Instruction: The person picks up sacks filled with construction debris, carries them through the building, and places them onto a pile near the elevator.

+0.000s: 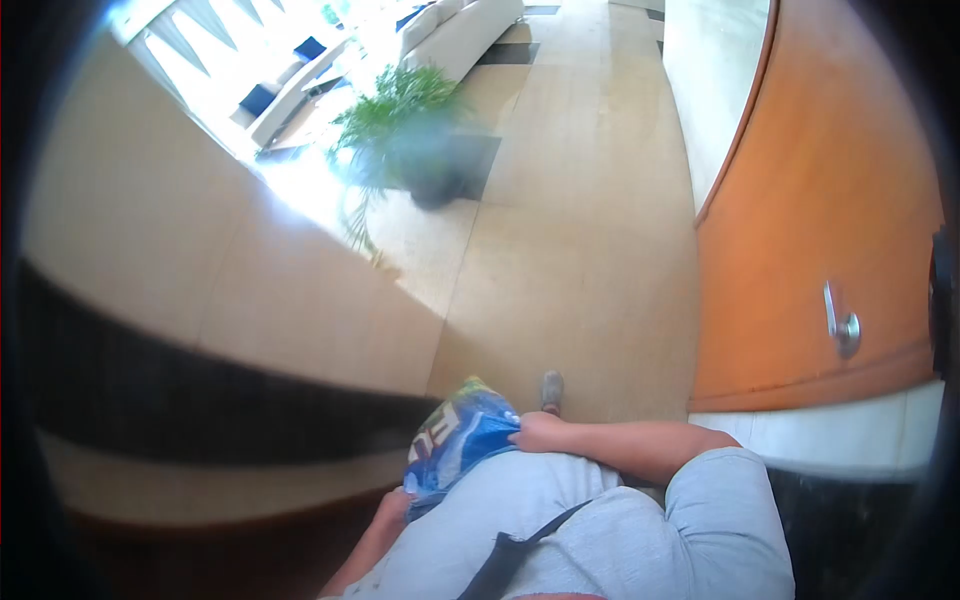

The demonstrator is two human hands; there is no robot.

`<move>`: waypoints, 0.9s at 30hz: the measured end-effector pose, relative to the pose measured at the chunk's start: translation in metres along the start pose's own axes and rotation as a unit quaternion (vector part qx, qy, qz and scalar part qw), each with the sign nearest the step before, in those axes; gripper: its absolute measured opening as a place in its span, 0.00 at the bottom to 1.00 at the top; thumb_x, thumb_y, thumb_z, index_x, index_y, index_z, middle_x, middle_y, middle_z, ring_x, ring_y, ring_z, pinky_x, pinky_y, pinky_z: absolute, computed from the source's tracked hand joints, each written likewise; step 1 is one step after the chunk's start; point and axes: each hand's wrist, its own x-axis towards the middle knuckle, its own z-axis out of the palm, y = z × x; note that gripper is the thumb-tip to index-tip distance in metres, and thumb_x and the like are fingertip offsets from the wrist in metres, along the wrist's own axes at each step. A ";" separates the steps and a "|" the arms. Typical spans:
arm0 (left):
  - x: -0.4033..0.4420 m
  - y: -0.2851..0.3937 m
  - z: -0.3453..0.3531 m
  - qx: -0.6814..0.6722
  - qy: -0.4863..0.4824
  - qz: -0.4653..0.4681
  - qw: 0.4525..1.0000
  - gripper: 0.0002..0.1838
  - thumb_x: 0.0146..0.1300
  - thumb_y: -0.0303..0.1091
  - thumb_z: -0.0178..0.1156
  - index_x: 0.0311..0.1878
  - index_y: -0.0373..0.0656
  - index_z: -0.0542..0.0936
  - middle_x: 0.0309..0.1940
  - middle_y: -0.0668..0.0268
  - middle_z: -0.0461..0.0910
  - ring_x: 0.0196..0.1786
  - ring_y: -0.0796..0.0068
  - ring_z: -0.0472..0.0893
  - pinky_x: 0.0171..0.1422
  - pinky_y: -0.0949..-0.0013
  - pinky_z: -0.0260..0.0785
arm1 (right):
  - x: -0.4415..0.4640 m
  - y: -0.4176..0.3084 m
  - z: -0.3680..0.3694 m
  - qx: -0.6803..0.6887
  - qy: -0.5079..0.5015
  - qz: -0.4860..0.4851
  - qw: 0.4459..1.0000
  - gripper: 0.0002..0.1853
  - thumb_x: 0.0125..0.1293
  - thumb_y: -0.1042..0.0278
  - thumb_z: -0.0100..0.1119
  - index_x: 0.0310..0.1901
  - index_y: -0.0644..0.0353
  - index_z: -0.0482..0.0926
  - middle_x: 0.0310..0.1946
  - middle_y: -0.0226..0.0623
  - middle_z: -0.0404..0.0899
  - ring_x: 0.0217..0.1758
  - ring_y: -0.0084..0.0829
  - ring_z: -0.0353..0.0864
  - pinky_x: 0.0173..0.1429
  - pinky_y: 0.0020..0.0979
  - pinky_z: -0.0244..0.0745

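A blue plastic bag [470, 430] with large white letters and some green at its far end is held against the front of my body. My right hand [541, 431] is closed on the bag's right edge. At the bag's near left side, my left hand [397, 505] grips its edge, with the fingers partly hidden by the plastic and my shirt. What the bag contains cannot be seen.
A tiled floor [570, 220] stretches ahead, my shoe [552, 388] on it. On the right is a wooden door [800, 200] with a metal lever handle [848, 330]. A potted plant [405, 130] and white sofa [460, 40] stand ahead left, beyond a beige wall [200, 230].
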 end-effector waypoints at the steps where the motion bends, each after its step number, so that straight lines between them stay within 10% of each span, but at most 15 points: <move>1: 0.029 0.013 -0.024 0.002 0.000 0.011 1.000 0.14 0.55 0.34 0.51 0.41 0.35 0.76 0.38 0.51 0.77 0.38 0.58 0.78 0.43 0.64 0.70 | 0.014 0.011 -0.027 0.024 0.039 -0.001 0.999 0.21 0.56 0.54 0.51 0.35 0.68 0.77 0.35 0.56 0.76 0.40 0.50 0.76 0.45 0.42 0.69; 12: 0.243 0.269 -0.306 0.012 -0.019 0.086 0.996 0.10 0.53 0.28 0.52 0.38 0.37 0.78 0.36 0.54 0.78 0.35 0.62 0.79 0.41 0.66 0.71 | 0.132 0.142 -0.344 0.000 -0.009 -0.027 1.000 0.24 0.56 0.51 0.49 0.35 0.71 0.77 0.36 0.59 0.75 0.43 0.51 0.75 0.48 0.42 0.69; 15: 0.261 0.162 -0.228 -0.028 0.072 0.010 0.997 0.11 0.54 0.33 0.51 0.38 0.41 0.79 0.38 0.54 0.77 0.42 0.61 0.77 0.47 0.67 0.68 | 0.106 0.107 -0.355 0.027 0.061 -0.026 0.997 0.22 0.56 0.53 0.50 0.36 0.70 0.77 0.36 0.58 0.75 0.42 0.51 0.75 0.47 0.42 0.69; 19: 0.386 0.411 -0.330 -0.025 0.021 -0.046 0.998 0.11 0.54 0.30 0.51 0.39 0.38 0.77 0.36 0.55 0.78 0.39 0.63 0.78 0.44 0.66 0.69 | 0.141 0.256 -0.598 0.050 0.009 -0.060 0.997 0.23 0.58 0.52 0.48 0.36 0.69 0.77 0.35 0.57 0.76 0.41 0.51 0.75 0.46 0.42 0.69; 27: 0.567 0.507 -0.494 -0.028 0.020 0.006 0.999 0.12 0.52 0.30 0.52 0.40 0.40 0.77 0.36 0.56 0.78 0.38 0.63 0.78 0.43 0.66 0.70 | 0.212 0.313 -0.814 -0.005 0.008 -0.007 1.000 0.25 0.59 0.50 0.46 0.35 0.71 0.77 0.38 0.59 0.74 0.45 0.52 0.74 0.49 0.42 0.68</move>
